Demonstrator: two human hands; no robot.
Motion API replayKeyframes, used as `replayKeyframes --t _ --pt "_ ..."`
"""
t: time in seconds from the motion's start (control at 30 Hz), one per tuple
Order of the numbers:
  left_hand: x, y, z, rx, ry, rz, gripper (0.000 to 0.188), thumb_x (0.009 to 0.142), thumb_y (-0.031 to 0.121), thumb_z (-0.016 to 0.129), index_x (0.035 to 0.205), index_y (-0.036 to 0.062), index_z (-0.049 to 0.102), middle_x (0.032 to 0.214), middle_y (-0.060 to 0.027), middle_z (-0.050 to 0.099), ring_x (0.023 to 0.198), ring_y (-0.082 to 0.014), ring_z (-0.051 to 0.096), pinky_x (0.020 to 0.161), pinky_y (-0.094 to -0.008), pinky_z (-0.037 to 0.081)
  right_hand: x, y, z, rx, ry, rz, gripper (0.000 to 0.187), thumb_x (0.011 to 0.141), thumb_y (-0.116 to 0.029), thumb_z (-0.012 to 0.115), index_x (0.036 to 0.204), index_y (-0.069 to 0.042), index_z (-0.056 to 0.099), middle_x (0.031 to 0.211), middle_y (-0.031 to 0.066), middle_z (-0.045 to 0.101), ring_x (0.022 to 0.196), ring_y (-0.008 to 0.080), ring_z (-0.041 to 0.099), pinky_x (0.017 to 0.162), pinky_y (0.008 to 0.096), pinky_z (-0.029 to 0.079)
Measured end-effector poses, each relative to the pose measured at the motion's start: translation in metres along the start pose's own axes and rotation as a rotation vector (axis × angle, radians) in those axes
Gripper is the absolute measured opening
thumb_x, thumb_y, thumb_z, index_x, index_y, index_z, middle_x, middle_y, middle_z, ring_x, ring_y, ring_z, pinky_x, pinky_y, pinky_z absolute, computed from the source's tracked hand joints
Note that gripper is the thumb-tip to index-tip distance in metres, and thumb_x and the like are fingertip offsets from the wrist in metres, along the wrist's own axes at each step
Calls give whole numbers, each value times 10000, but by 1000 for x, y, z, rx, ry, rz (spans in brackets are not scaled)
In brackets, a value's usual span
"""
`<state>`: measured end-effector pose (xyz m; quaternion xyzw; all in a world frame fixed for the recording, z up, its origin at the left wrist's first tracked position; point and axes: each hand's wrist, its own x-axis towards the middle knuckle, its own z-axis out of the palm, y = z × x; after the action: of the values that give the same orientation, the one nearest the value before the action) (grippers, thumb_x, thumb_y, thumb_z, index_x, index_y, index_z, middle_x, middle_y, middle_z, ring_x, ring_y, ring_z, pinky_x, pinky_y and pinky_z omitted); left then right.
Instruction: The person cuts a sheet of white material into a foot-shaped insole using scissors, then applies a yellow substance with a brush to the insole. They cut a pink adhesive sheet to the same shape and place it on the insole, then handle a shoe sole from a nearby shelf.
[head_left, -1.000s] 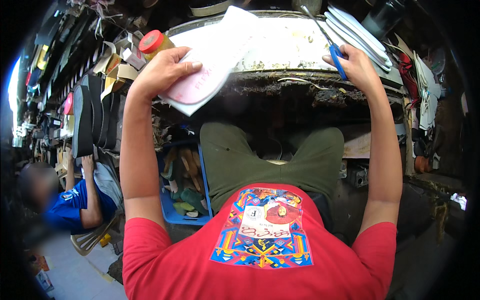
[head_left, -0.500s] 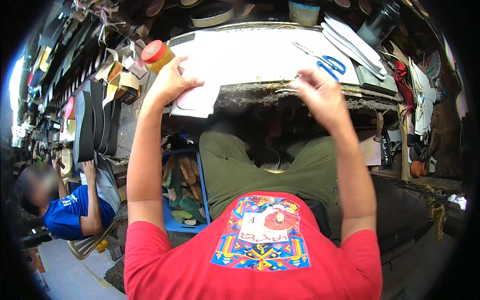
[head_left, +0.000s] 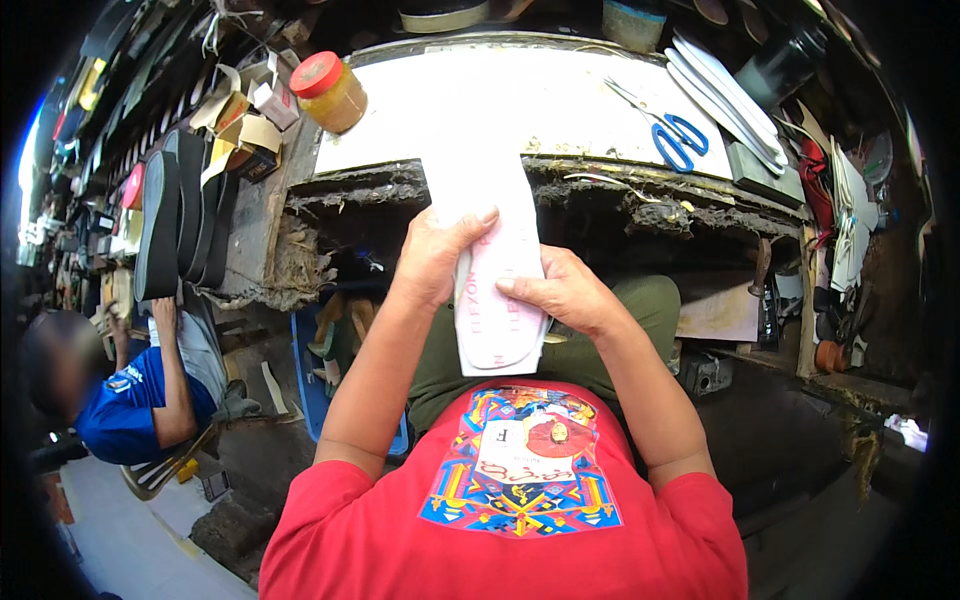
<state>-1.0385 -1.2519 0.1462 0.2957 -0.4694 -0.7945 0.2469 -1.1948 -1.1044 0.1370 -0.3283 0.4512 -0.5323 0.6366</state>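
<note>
My left hand (head_left: 433,258) and my right hand (head_left: 572,292) grip the two sides of a pinkish insole piece (head_left: 490,325) with printing on it. It lies over a longer white sheet (head_left: 476,180), whose far end reaches the workbench edge. Both thumbs press on top, while most of the other fingers are hidden underneath. The pair of pieces is held over my lap, in front of the white bench top (head_left: 420,95). On that top, scissors with blue handles (head_left: 680,142) lie to the right. A jar with a red lid (head_left: 331,95) stands at the left.
White folded sheets (head_left: 725,105) lie right of the scissors. Dark shoe soles (head_left: 160,225) and torn cartons (head_left: 250,145) are at the left. A blue crate (head_left: 310,385) stands below, partly behind my left arm. Another person in a blue shirt (head_left: 140,410) sits at the far left.
The pinkish piece and white sheet have come off the left of the bench toward my body. My right hand has come down from beside the scissors and now grips them too.
</note>
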Motion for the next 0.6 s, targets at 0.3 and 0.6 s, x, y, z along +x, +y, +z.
replayKeyframes --t 0.3,0.6 --pt "6 -2 9 -320 28 56 415 940 97 726 1312 -24 589 1174 -124 703 1063 -239 701 959 -410 576 -3 7 14 -76 148 -43 409 890 -189 792 1220 25 681 1102 101 740 991 164 695 904 333 558" --pt "-2 -11 -26 -565 169 3 360 971 68 682 1301 -48 596 1172 -128 719 1055 -238 712 954 -392 582 -45 14 -34 43 341 54 330 869 -120 812 1141 14 682 1036 86 743 911 144 719 849 305 588"
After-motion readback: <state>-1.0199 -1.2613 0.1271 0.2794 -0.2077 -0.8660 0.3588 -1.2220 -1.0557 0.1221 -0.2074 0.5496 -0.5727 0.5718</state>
